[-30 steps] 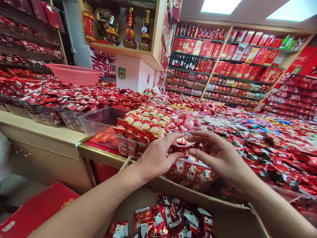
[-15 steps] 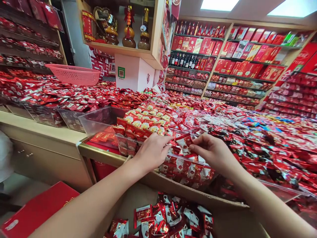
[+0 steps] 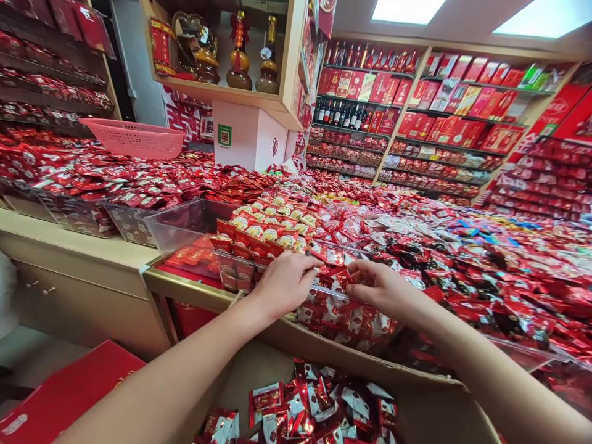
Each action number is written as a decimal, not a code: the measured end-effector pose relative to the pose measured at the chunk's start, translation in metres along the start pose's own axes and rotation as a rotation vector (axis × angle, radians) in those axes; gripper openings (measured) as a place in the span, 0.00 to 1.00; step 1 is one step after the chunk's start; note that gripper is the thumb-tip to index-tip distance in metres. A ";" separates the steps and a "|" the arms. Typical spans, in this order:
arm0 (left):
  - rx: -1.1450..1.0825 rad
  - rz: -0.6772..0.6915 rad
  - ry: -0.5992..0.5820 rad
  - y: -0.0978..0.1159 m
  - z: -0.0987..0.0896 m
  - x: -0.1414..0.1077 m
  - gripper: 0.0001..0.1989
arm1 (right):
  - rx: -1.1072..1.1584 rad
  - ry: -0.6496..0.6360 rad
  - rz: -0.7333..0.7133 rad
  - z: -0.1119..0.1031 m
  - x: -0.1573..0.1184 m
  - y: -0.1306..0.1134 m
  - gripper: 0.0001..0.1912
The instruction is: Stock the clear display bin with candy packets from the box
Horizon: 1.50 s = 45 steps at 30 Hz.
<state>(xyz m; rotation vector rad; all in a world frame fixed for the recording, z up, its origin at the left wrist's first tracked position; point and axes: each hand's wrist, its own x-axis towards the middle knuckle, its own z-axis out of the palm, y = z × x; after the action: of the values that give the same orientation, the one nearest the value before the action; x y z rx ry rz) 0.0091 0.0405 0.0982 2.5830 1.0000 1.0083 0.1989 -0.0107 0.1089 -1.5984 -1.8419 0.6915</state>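
My left hand (image 3: 287, 280) rests over the front of a clear bin (image 3: 349, 320), its thumb and index finger closed near the packets; what they hold, if anything, is hidden. Just to the right, my right hand (image 3: 377, 285) pinches the edge of a red and white candy packet (image 3: 341, 279) at the bin's top. Similar packets show through the bin's clear wall. Beneath both forearms, an open cardboard box (image 3: 370, 368) holds a loose pile of red and white packets (image 3: 309, 404).
Gold-and-red packets (image 3: 272, 231) stand in rows left of the hands. A metal-edged counter (image 3: 194, 290) runs beside them. Heaped candy spreads right and behind. A pink basket (image 3: 134, 139) sits at the back left, and a red box (image 3: 69, 394) lies low at the left.
My right hand has moved left and slightly down with the packet, closer to my left hand. The packet now sits lower among the others. The view has shifted slightly.
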 end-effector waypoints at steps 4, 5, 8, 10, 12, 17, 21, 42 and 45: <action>-0.021 -0.012 0.005 -0.001 0.001 0.001 0.13 | 0.081 0.011 0.087 -0.003 -0.002 0.007 0.06; -0.023 -0.014 0.007 0.000 0.001 0.001 0.13 | 0.100 0.011 0.099 -0.004 -0.003 0.007 0.09; -0.028 -0.018 0.017 0.000 0.002 0.002 0.13 | 0.091 -0.027 0.088 -0.006 -0.005 0.004 0.21; -0.030 -0.013 0.020 0.000 0.002 0.002 0.13 | 0.023 -0.084 0.064 -0.007 -0.005 0.001 0.17; -0.035 -0.013 0.023 0.000 0.002 0.002 0.13 | -0.061 -0.108 0.049 -0.009 -0.003 -0.002 0.09; -0.043 -0.026 0.027 0.000 0.001 0.002 0.12 | -0.117 0.002 0.036 -0.008 0.000 -0.002 0.03; -0.031 -0.014 0.020 0.001 0.001 0.002 0.12 | 0.019 -0.069 0.058 -0.006 0.000 -0.001 0.04; -0.337 0.140 0.294 0.015 0.000 -0.003 0.07 | -0.235 -0.466 0.032 0.039 -0.090 0.018 0.09; -0.335 0.168 0.276 0.020 0.000 -0.005 0.07 | -0.423 -0.621 0.144 0.086 -0.089 0.062 0.14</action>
<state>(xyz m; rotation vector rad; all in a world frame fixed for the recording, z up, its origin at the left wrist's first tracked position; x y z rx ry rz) 0.0172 0.0222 0.1032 2.3201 0.6064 1.4665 0.1867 -0.0907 -0.0037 -1.9478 -2.4608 0.9970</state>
